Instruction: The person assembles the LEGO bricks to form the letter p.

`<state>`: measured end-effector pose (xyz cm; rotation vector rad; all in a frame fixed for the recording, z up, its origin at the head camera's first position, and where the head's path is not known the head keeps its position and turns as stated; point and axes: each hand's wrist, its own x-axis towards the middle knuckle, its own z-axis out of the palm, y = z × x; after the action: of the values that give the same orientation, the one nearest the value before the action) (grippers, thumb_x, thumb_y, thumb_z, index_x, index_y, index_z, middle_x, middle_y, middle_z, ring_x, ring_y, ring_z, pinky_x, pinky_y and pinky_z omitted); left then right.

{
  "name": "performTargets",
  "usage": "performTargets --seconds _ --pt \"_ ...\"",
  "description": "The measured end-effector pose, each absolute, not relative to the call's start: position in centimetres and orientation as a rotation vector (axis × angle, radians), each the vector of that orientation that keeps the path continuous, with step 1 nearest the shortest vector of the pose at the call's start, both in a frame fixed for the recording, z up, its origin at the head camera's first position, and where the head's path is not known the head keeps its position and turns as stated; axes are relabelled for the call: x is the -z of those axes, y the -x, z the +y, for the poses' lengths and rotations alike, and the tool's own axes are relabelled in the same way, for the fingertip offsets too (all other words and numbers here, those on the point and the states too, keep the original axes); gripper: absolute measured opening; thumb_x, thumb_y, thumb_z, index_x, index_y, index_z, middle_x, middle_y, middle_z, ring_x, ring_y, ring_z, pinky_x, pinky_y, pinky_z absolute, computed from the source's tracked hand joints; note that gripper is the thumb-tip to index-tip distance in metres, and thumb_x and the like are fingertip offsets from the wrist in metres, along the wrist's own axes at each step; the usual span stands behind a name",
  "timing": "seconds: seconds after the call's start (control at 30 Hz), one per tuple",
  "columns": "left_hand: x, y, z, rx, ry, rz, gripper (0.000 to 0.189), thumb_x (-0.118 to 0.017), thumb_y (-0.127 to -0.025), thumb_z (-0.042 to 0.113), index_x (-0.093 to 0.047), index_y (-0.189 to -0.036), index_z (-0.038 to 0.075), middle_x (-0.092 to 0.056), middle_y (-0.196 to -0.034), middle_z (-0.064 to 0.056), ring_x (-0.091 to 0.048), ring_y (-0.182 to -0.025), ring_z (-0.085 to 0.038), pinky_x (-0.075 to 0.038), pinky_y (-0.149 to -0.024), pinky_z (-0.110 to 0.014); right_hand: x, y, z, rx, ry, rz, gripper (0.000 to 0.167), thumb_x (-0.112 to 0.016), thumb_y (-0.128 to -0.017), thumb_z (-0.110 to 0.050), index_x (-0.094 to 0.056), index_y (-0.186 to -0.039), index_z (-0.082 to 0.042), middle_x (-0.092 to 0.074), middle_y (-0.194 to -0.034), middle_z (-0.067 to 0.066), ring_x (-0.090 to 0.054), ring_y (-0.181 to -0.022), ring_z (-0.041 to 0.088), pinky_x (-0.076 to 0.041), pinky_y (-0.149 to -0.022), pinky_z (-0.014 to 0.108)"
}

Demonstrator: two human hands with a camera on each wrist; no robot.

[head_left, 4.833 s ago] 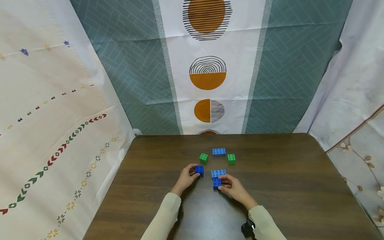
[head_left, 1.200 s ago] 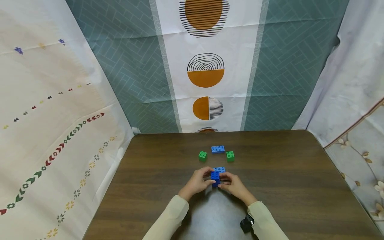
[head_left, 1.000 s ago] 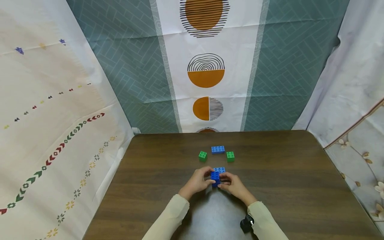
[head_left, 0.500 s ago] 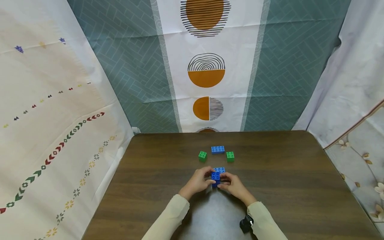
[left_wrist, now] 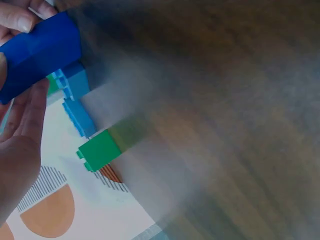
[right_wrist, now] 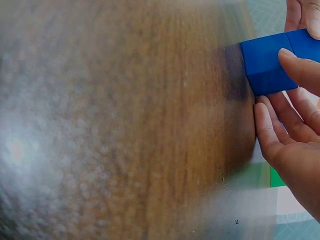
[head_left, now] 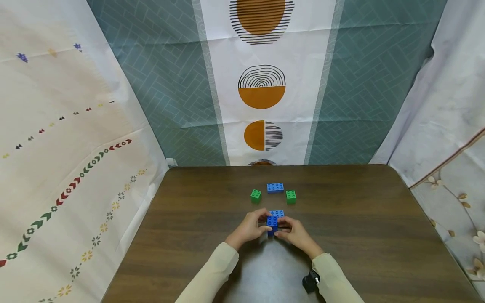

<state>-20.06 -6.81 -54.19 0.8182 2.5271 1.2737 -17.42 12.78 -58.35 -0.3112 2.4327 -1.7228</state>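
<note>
Two dark blue toy building bricks stand stacked, the upper brick (head_left: pixel 272 221) squarely over the lower brick (right_wrist: pixel 267 65). My left hand (head_left: pixel 247 230) pinches the upper one between thumb and fingers from the left. From the right, my right hand (head_left: pixel 297 236) holds the lower one, its thumb on the near side in the right wrist view. A seam between the bricks shows there, with no gap. Just behind the stack lies a lighter blue brick (head_left: pixel 278 213), partly hidden by the stack and the left fingers.
Farther back on the brown wooden table (head_left: pixel 341 202) sit a long light blue brick (head_left: pixel 275 188), a green brick (head_left: pixel 256 196) on its left and another green brick (head_left: pixel 291 197) on its right. Patterned cloths (head_left: pixel 182 105) hang behind and at both sides. A black device (head_left: pixel 310 282) is on the right wrist.
Since the earliest frame, my left hand has brought its dark blue brick rightward onto the one in my right hand. Over the last second both hands have stayed nearly still.
</note>
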Motion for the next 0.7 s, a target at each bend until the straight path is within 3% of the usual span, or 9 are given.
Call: performTargets --seconds 0.3,0.53,0.7 --pt "53.3 20.0 -6.4 -1.191 -0.812 2.564 0.026 -0.075 -0.082 0.001 -0.059 -0.102 0.007 -0.066 -0.104 -0.009 -0.065 -0.099 -0.023 -0.054 -0.089 -0.040 56.9 16.7 12.4 1.788 0.299 2.398 0.031 -0.069 -0.083 0.009 -0.058 -0.111 0.013 -0.062 -0.107 0.027 -0.061 -0.100 0.043 -0.055 -0.083 0.044" --pt "54.2 19.5 -6.6 -1.355 -0.742 2.499 0.026 -0.071 -0.085 0.001 -0.060 -0.108 0.004 -0.064 -0.112 -0.015 -0.064 -0.106 -0.029 -0.054 -0.090 -0.037 58.2 17.1 12.6 1.773 0.297 2.420 0.033 -0.073 -0.083 0.000 -0.060 -0.111 0.009 -0.063 -0.108 0.021 -0.063 -0.100 0.035 -0.057 -0.081 0.034" --pt "54.9 19.3 -6.6 -1.556 -0.677 2.400 0.029 -0.071 -0.084 -0.004 -0.060 -0.110 0.000 -0.064 -0.110 -0.018 -0.064 -0.104 -0.032 -0.054 -0.089 -0.036 58.7 17.3 12.6 1.798 0.304 2.423 0.033 -0.076 -0.080 0.000 -0.061 -0.109 0.009 -0.064 -0.107 0.021 -0.063 -0.098 0.037 -0.057 -0.079 0.032"
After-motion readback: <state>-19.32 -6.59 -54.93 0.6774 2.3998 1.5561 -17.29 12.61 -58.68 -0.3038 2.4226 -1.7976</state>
